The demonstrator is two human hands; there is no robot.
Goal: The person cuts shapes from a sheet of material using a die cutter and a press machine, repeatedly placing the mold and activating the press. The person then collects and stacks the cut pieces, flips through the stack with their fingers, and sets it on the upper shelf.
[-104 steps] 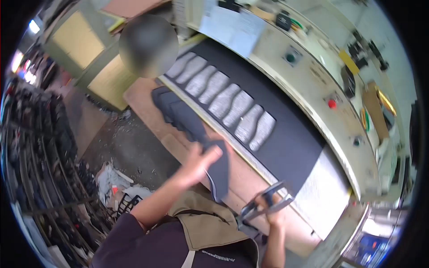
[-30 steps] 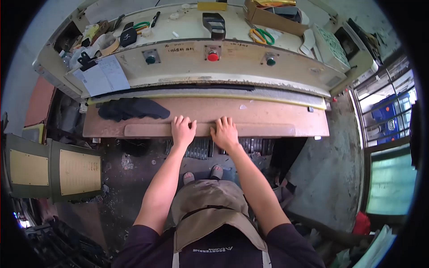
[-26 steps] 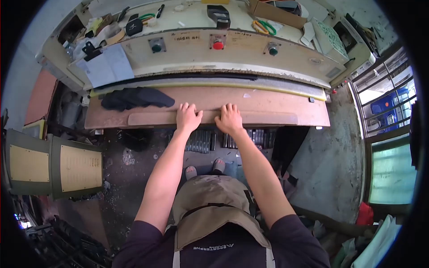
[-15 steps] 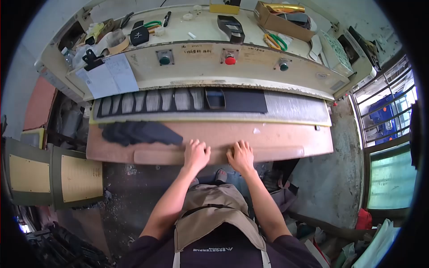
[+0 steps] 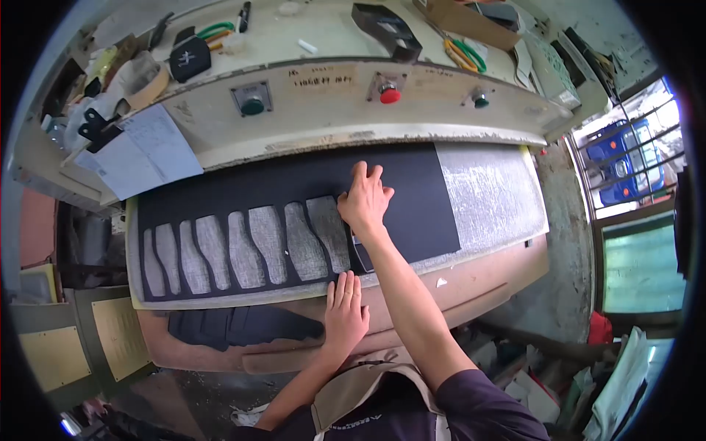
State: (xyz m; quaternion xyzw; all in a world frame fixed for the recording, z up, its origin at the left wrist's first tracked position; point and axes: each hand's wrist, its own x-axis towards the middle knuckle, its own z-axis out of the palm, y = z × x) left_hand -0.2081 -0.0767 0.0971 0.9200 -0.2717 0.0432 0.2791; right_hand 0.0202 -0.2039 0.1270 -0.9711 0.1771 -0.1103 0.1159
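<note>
A dark sheet (image 5: 294,165) with a row of shaped cut-outs lies on a scuffed grey pad (image 5: 494,195). My right hand (image 5: 365,200) is over the sheet, its fingers bent around the far end of a narrow cutting die (image 5: 360,256). Most of that die is hidden under the hand and forearm. My left hand (image 5: 346,312) is laid flat with fingers stretched, its fingertips at the sheet's near edge, close to the die's near end. A fanned stack of dark cut pieces (image 5: 243,325) rests on the brown front board (image 5: 198,356), left of my left hand.
Behind the pad, a machine beam carries a red button (image 5: 389,94) and green buttons (image 5: 253,106). Clipped papers (image 5: 143,153) hang at its left. On top are scissors (image 5: 463,53), tape rolls (image 5: 143,82) and a black block (image 5: 387,33). A barred window (image 5: 625,162) is at right.
The pad and sheet have come out from beneath the beam towards me. My hands have left the front board: the right reached forward to the die, the left moved to the sheet's near edge.
</note>
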